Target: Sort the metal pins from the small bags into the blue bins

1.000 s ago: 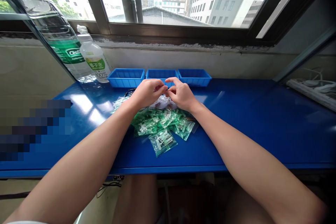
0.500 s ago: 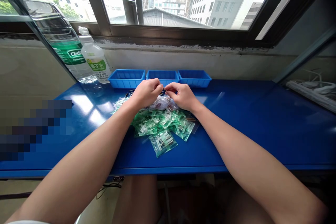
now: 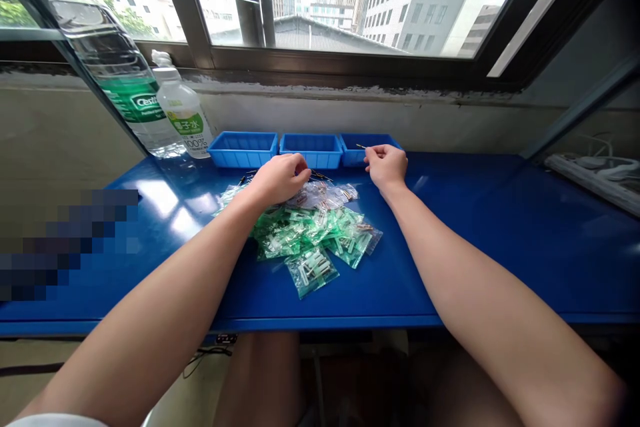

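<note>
My right hand point(image 3: 387, 165) is at the front edge of the right blue bin point(image 3: 353, 156), its thumb and fingertips pinching a thin dark pin with a gold-coloured tip point(image 3: 361, 145). The tip points left over the bin. My left hand point(image 3: 279, 177) rests above the heap with curled fingers; whatever they hold, if anything, is hidden. Beside it lie several similar thin dark pins point(image 3: 321, 176). Below are clear bags with copper-coloured pieces point(image 3: 325, 195) and green-tinted plastic bags point(image 3: 300, 230). One small bag with pale, rod-like pieces point(image 3: 314, 272) lies nearest me.
The middle bin point(image 3: 310, 159) and left bin point(image 3: 243, 159) stand in the same row against the wall. A large water bottle point(image 3: 135, 100) and a smaller bottle point(image 3: 184, 117) stand at the back left. A power strip point(image 3: 600, 177) lies at the far right of the blue table point(image 3: 480, 233).
My right hand has moved away from my left hand, rightward to the right bin, carrying a thin pin. My left hand has stayed almost in place over the heap.
</note>
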Motion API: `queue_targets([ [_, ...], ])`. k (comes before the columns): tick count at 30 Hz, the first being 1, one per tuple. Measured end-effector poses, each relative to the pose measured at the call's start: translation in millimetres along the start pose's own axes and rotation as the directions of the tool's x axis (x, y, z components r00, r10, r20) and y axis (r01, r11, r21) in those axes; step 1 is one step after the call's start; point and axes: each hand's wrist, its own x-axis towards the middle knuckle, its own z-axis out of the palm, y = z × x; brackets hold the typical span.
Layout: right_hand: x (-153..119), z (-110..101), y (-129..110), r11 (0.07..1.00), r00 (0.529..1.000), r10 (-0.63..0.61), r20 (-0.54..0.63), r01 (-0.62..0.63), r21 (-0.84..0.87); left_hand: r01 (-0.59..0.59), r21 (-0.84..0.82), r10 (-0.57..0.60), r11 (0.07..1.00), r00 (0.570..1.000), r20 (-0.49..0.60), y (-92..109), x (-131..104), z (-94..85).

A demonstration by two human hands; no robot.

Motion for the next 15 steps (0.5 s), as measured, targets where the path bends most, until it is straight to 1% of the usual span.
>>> queue_targets([
  [3, 7, -3, 10, 0.995, 0.997, 0.052, -0.058, -0.057, -0.076, -0.027, 0.033, 0.025, 0.999, 0.998, 0.053, -2, 0, 0.8],
  [6, 7, -2, 11, 0.993, 0.997, 0.042, -0.061, -0.048, -0.107, -0.059, 0.06, 0.053, 0.996, 0.993, 0.104, -2, -1, 1.2],
  [9, 4, -1, 8, 0.995, 0.999, 0.019, -0.04, -0.023, -0.101, -0.063, 0.073, 0.052, 0.995, 0.988, 0.144, -2, -1, 1.5],
  [12, -2, -1, 0, 0.998, 0.999, -0.036, 0.026, 0.038, -0.045, -0.07, 0.081, 0.055, 0.994, 0.984, 0.17, -4, -1, 2.4],
  [14, -9, 0, -9, 0.993, 0.987, -0.117, 0.11, 0.119, -0.009, -0.091, 0.092, 0.072, 0.992, 0.98, 0.187, -6, -1, 3.2],
  [15, -14, 0, -13, 0.986, 0.972, -0.167, 0.163, 0.17, 0.0, -0.104, 0.099, 0.084, 0.99, 0.978, 0.194, -6, -1, 3.6],
])
